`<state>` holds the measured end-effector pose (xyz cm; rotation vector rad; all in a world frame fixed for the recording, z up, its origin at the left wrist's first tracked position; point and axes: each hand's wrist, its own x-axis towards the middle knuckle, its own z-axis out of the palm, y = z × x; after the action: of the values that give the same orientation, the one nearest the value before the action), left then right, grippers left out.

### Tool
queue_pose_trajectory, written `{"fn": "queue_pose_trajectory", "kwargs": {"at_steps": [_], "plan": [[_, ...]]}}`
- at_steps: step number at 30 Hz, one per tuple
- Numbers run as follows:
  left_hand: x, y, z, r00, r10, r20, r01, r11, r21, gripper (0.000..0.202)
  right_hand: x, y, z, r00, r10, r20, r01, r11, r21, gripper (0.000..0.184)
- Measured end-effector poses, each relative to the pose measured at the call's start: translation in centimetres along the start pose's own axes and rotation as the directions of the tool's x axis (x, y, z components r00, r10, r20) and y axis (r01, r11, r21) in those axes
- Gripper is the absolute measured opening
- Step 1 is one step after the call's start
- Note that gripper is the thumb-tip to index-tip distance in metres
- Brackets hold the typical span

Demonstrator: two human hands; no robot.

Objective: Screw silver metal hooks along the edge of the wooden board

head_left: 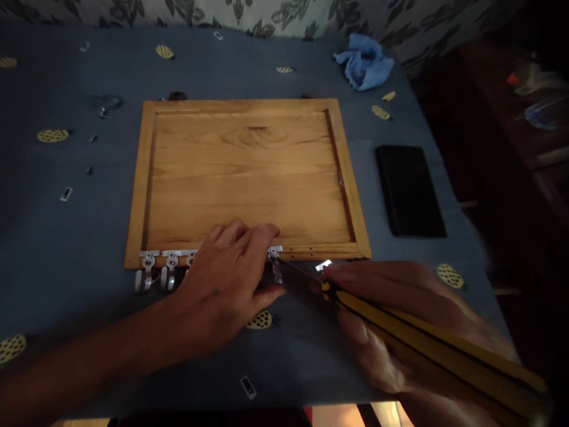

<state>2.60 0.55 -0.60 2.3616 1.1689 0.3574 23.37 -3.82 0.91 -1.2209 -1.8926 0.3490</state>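
Observation:
A framed wooden board (249,172) lies flat on the cloth-covered table, with a row of metal coat hooks along its near edge. My left hand (222,273) covers the middle of that row. Its thumb and forefinger are curled around the end hook (276,270), thumb below and forefinger above, partly hiding their contact with it. My right hand (391,320) grips a screwdriver (400,329) with a yellow and black handle; its thin shaft points left, the tip at or very near a screw on that hook's plate. Two hooks (149,270) show left of my hand.
Right of the end hook, the frame edge has small holes. A shiny metal piece (323,265) lies by my right fingers. A black flat case (409,191) is at right, a crumpled blue cloth (365,62) behind. Small metal parts (103,112) lie at left.

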Motion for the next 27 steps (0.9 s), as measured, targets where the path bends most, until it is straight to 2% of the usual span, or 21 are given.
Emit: {"fn": "queue_pose_trajectory", "kwargs": {"at_steps": [3, 10, 15, 20, 27], "plan": [[0.0, 0.0, 0.0, 1.0, 0.014, -0.003, -0.014, 1.0, 0.002, 0.047, -0.1, 0.1, 0.3, 0.995, -0.049, 0.082, 0.053, 0.997, -0.048, 0.021], [0.0, 0.0, 0.0, 1.0, 0.008, -0.002, -0.008, 1.0, 0.012, 0.047, 0.2, 0.1, 0.7, 0.996, -0.046, 0.08, 0.05, 0.997, -0.051, 0.021], [0.1, 0.1, 0.0, 1.0, 0.003, -0.003, -0.003, 1.0, 0.029, 0.046, 0.5, 0.4, 0.9, 0.995, -0.035, 0.09, 0.033, 0.999, 0.016, 0.022], [0.2, 0.2, 0.0, 1.0, -0.025, -0.004, 0.025, 0.999, 0.04, 0.046, 1.1, 0.2, 1.8, 1.0, -0.02, 0.014, 0.018, 0.993, 0.118, 0.02], [0.1, 0.3, 0.1, 1.0, -0.022, -0.003, 0.022, 0.998, 0.055, 0.044, 1.1, -0.7, 2.9, 0.998, -0.033, -0.05, 0.037, 0.995, 0.09, 0.024]]}}
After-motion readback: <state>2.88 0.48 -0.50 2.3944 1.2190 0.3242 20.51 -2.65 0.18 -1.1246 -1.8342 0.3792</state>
